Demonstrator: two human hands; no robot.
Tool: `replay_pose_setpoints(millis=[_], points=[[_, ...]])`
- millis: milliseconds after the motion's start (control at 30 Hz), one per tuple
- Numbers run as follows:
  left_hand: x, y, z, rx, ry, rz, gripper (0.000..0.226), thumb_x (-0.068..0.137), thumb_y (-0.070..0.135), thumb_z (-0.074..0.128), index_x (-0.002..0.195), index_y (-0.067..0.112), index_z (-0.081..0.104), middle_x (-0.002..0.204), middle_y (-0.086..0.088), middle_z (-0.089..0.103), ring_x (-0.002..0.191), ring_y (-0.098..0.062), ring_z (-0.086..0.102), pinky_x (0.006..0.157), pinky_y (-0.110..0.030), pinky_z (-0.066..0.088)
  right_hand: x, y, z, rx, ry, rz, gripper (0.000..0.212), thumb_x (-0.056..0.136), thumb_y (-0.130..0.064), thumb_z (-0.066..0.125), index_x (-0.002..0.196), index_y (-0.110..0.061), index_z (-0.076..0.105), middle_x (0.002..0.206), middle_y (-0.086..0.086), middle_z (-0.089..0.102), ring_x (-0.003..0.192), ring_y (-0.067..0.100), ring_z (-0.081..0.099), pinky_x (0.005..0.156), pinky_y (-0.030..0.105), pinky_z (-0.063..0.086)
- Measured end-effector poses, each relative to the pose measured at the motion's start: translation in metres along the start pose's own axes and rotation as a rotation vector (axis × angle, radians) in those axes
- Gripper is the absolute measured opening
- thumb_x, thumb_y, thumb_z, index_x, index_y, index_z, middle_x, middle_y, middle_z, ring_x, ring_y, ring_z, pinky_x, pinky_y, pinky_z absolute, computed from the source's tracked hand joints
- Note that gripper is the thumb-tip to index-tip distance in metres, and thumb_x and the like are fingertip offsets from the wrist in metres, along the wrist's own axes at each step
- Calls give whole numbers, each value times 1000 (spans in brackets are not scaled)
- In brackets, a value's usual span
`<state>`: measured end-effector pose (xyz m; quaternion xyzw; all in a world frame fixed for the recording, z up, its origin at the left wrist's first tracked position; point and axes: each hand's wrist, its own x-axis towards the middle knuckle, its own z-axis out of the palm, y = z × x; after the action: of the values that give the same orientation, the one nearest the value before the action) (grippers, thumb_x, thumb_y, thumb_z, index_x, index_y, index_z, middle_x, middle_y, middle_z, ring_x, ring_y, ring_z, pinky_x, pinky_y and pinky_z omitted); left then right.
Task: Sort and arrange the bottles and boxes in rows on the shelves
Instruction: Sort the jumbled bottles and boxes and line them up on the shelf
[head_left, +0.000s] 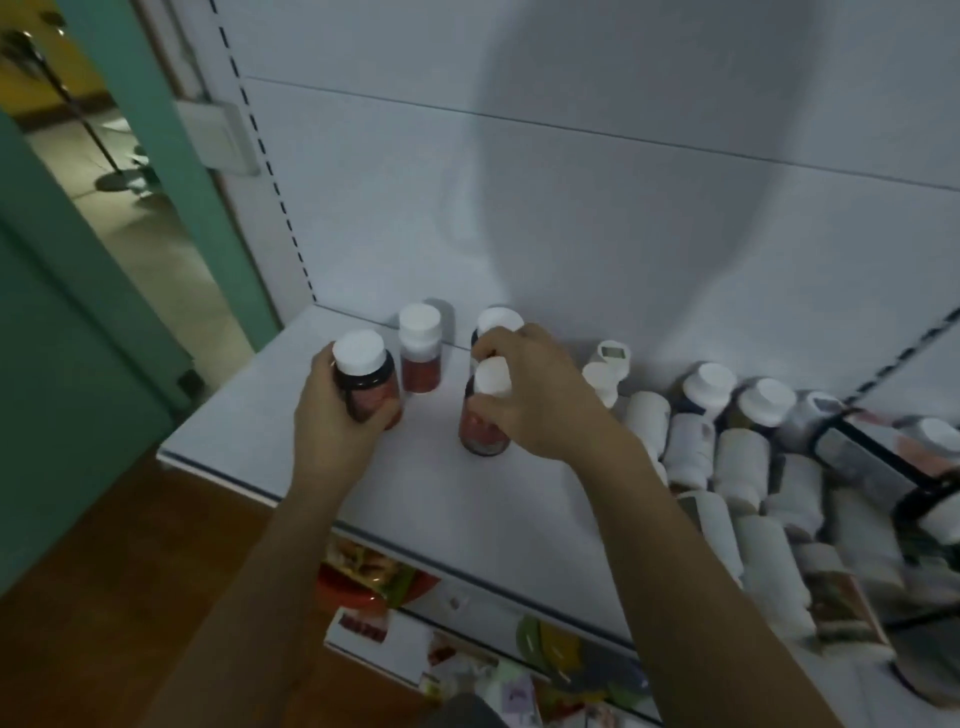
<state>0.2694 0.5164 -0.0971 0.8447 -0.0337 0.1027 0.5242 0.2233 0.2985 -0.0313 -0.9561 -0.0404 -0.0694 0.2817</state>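
Bare and smooth, the right forearm (727, 597) runs up from the bottom edge, passing over a jumble of glossy, colourful packets (550, 670) on a lower tier. To the left lies brown wood-grain flooring (130, 571).

Beyond them stretches the white shelf (467, 509), flat and matte with a thin dark front edge. On it the left hand (332, 421) is wrapped round a dark round bottle (369, 389) that has a red label and a wide, ribbed white cap; it stands upright near the shelf's left end. The right hand (540, 400) pinches the white cap of a second dark bottle (483, 421), also red-labelled and upright, near the middle.

To the right, white plastic bottles (737, 467) lie heaped on their sides, cylindrical and smooth, with a few capped ones upright behind them. A black frame (883, 452) crosses the pile; it is too blurred to say more.

Farther back stand two more round, white-capped bottles: a reddish translucent one (420, 353) between the two held, and a rear bottle (500, 319) half hidden behind the right hand's knuckles.

Behind everything rises a plain white back panel (571, 208), with a slotted upright strip (270, 166) at its left and a green door frame (171, 171) beyond.
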Motion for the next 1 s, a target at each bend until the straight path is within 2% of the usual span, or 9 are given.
replay_pose_setpoints(millis=[67, 133, 267, 333, 533, 667, 800, 900, 1000], points=[[2, -6, 6, -63, -20, -17, 85, 77, 13, 86, 144, 33, 37, 134, 12, 54, 125, -14, 52, 107, -42, 46, -3, 4, 10, 8, 16, 52, 54, 86, -27, 73, 135, -26, 50, 124, 4, 48, 114, 26, 50, 90, 31, 39], [1, -7, 2, 27, 46, -12, 83, 85, 19, 80, 153, 21, 32, 144, -6, 47, 133, -25, 47, 112, -46, 41, -12, 11, 8, 98, 83, 87, 60, 86, -31, 73, 139, -30, 45, 125, 2, 49, 116, 22, 50, 94, 32, 40], [11, 28, -14, 325, 126, 380, 42, 89, 25, 59, 129, 12, 60, 135, -17, 48, 128, -38, 45, 106, -47, 40, -36, 35, -24, 44, 177, 147, 50, 88, -39, 71, 134, -29, 53, 121, -1, 54, 114, 18, 52, 94, 30, 41], [31, 58, -10, 425, 26, 499, 36, 88, 27, 58, 121, 14, 65, 131, -14, 49, 125, -39, 45, 101, -48, 40, -54, 53, -49, -53, 218, 197, 43, 88, -37, 72, 128, -27, 59, 116, 2, 58, 109, 23, 56, 90, 31, 41], [81, 137, 52, 710, -401, 595, 48, 91, 42, 65, 135, 22, 58, 141, -14, 47, 132, -39, 38, 102, -58, 40, -143, 111, -141, -253, 286, 528, 43, 89, -45, 68, 127, -26, 60, 117, 7, 59, 107, 28, 57, 84, 32, 41], [53, 192, 118, 597, -496, 792, 48, 93, 45, 60, 133, 19, 59, 136, -14, 52, 129, -39, 41, 100, -55, 42, -218, 137, -189, -302, 413, 686, 40, 91, -44, 65, 121, -19, 63, 103, 5, 66, 93, 27, 61, 76, 34, 43], [-3, 229, 194, 546, -662, 946, 48, 92, 40, 65, 136, 23, 55, 136, -7, 51, 128, -32, 43, 101, -48, 42, -281, 158, -215, -274, 486, 818, 40, 89, -36, 71, 124, -19, 63, 107, 4, 66, 92, 22, 60, 76, 32, 42], [-40, 253, 245, 489, -846, 1048, 65, 87, 36, 73, 145, 27, 46, 143, -4, 47, 131, -29, 44, 103, -48, 42, -313, 180, -228, -266, 491, 852, 43, 91, -36, 71, 128, -18, 62, 100, 0, 66, 84, 16, 58, 73, 29, 41], [-74, 265, 287, 582, -1122, 1152, 95, 76, 33, 82, 154, 37, 28, 154, 6, 36, 141, -23, 32, 109, -50, 36, -331, 205, -241, -238, 471, 843, 45, 92, -37, 70, 131, -16, 60, 110, -1, 66, 89, 13, 58, 76, 26, 41]])
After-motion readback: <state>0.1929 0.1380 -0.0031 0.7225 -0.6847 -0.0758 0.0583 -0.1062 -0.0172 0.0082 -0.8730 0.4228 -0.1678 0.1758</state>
